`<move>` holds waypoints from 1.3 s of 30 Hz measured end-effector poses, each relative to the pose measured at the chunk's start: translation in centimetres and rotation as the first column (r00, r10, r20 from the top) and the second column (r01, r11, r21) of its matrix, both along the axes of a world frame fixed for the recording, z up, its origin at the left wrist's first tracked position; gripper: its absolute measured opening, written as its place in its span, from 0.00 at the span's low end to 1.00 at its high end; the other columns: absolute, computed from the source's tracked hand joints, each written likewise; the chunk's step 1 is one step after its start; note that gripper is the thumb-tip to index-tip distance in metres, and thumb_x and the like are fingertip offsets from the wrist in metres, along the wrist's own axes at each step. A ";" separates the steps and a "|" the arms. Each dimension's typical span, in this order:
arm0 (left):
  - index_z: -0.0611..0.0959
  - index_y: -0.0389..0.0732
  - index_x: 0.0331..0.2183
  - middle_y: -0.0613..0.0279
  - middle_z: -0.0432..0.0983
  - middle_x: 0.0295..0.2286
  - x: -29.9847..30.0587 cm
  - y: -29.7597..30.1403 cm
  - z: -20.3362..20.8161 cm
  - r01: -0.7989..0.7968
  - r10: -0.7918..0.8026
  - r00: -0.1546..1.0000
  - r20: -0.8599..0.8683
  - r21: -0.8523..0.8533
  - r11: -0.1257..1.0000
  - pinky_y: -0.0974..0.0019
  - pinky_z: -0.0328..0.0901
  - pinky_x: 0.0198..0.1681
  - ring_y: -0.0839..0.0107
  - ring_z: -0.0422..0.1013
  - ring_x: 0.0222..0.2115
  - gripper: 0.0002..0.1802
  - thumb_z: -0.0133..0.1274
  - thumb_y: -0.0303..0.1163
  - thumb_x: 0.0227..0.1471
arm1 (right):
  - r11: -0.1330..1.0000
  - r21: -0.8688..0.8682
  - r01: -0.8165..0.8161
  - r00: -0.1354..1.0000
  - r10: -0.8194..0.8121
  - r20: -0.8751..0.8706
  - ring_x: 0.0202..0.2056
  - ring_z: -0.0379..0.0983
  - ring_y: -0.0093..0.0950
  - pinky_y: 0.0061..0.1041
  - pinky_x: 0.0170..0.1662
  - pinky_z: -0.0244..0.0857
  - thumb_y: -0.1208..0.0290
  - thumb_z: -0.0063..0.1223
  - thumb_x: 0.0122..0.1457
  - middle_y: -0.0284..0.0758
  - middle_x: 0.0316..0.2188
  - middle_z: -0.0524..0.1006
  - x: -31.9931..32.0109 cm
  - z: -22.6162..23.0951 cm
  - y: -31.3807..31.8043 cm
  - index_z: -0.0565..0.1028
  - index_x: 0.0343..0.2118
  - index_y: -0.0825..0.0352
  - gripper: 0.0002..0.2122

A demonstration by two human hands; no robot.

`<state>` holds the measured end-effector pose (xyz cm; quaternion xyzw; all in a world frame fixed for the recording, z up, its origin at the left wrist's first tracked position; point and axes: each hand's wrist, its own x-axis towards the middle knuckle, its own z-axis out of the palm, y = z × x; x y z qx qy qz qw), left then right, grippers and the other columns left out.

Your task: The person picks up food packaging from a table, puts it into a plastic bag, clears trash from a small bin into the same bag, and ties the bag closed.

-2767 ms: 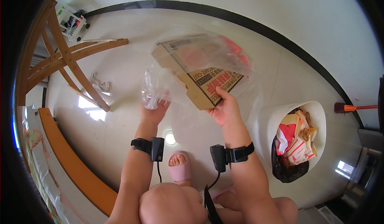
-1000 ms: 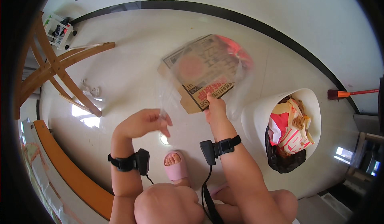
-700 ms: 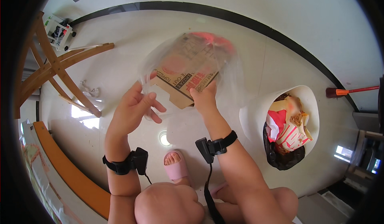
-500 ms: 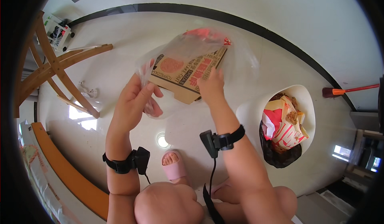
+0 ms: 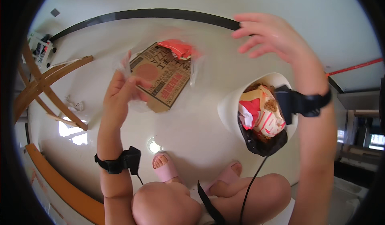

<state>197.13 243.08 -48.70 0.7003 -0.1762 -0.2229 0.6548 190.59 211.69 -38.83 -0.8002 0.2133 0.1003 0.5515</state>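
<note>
A brown cardboard pizza box [image 5: 157,78] with printing on it lies inside a clear plastic bag [image 5: 195,70], along with a crumpled red-and-white wrapper [image 5: 176,48]. My left hand [image 5: 122,88] is closed on the bag's near left side, thumb over the box's edge. Raised at the upper right, my right hand [image 5: 268,38] holds nothing, its fingers spread. Below it stands a white trash bin [image 5: 230,114] with a black liner [image 5: 260,146], filled with crumpled paper packaging [image 5: 266,114] and food scraps.
A wooden chair frame [image 5: 42,82] is at the left, with a white rolling cart [image 5: 40,50] behind it. A red stick handle [image 5: 357,66] leans at the right. My pink slippers [image 5: 166,171] are on the glossy floor below. A dark baseboard [image 5: 160,13] runs along the wall.
My right hand has let go of the box area and swung up and right, over the bin. The bagged box has shifted left and tilted in my left hand. The bin appears further left.
</note>
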 end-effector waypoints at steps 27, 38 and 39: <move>0.56 0.36 0.53 0.66 0.70 0.26 -1.5 -6.1 3.1 0.078 -0.080 0.988 -0.133 -0.021 0.997 0.81 0.64 0.18 0.81 0.68 0.15 0.26 0.40 0.32 0.52 | 0.937 -0.344 0.059 0.903 -0.197 -0.383 0.52 0.56 0.41 0.30 0.51 0.53 0.43 0.54 0.40 0.55 0.50 0.58 -18.2 -5.2 -3.0 0.42 0.55 0.77 0.50; 0.57 0.37 0.53 0.67 0.71 0.27 -2.6 -5.7 2.7 0.095 -0.092 0.988 -0.122 0.024 0.995 0.80 0.65 0.21 0.82 0.68 0.16 0.27 0.41 0.33 0.52 | 0.844 -0.501 -0.189 0.792 -0.171 -0.587 0.52 0.55 0.47 0.28 0.51 0.55 0.44 0.60 0.32 0.64 0.52 0.45 -13.6 -9.4 1.1 0.31 0.56 0.72 0.59; 0.57 0.37 0.53 0.67 0.71 0.27 -2.6 -5.7 2.6 0.108 -0.104 0.987 -0.126 0.020 0.994 0.80 0.65 0.21 0.82 0.68 0.16 0.27 0.41 0.33 0.52 | 0.866 -0.473 -0.160 0.790 -0.175 -0.588 0.51 0.57 0.47 0.29 0.50 0.56 0.47 0.61 0.32 0.63 0.52 0.46 -13.3 -9.5 1.3 0.32 0.56 0.72 0.58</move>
